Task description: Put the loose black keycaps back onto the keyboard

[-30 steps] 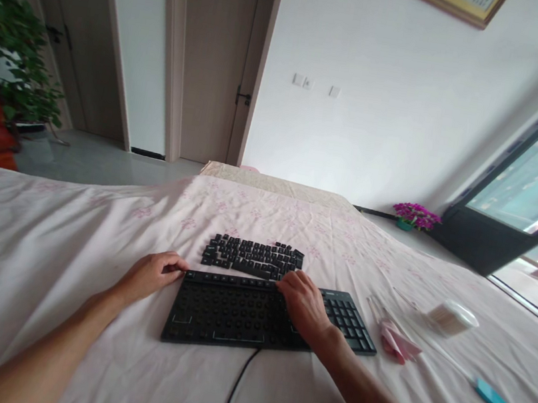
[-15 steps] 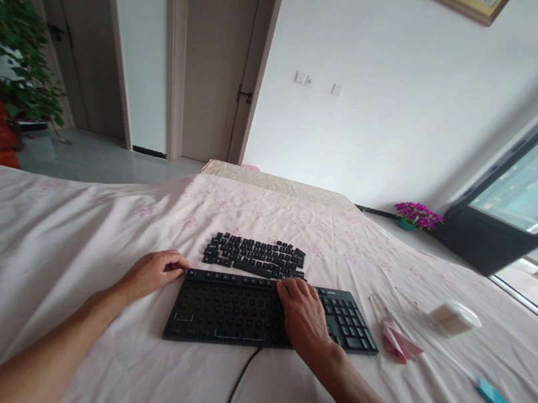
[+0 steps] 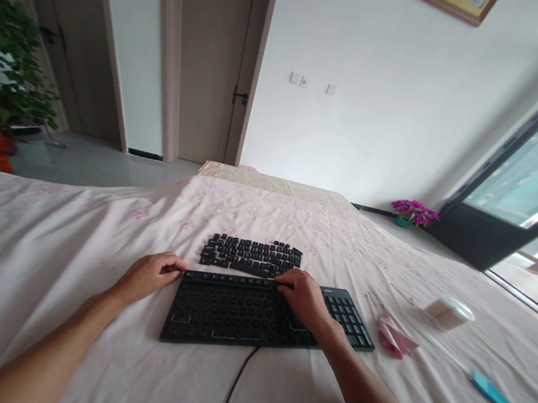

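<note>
A black keyboard (image 3: 227,310) lies on the bedsheet. Its main section is bare of keycaps, while the top row and the number pad have keys. At its upper left corner, my left hand (image 3: 151,275) is closed, with thumb and fingers on the edge. My right hand (image 3: 303,294) reaches over the right part of the keyboard. Its fingers are drawn together at the right end of the top key row, and whatever is between them is hidden. Just beyond the keyboard sit loose black keycaps (image 3: 251,253), laid out in rows.
To the right are a clear round tub of cotton swabs (image 3: 449,313), a pink cloth (image 3: 395,336), loose swabs and a blue-handled tool (image 3: 492,392). A black cable (image 3: 237,378) runs toward me. The pale sheet (image 3: 123,368) is wrinkled.
My right hand has lifted slightly and its fingers have drawn together at the top key row. My left hand stays at the corner. The whole view has shifted a little.
</note>
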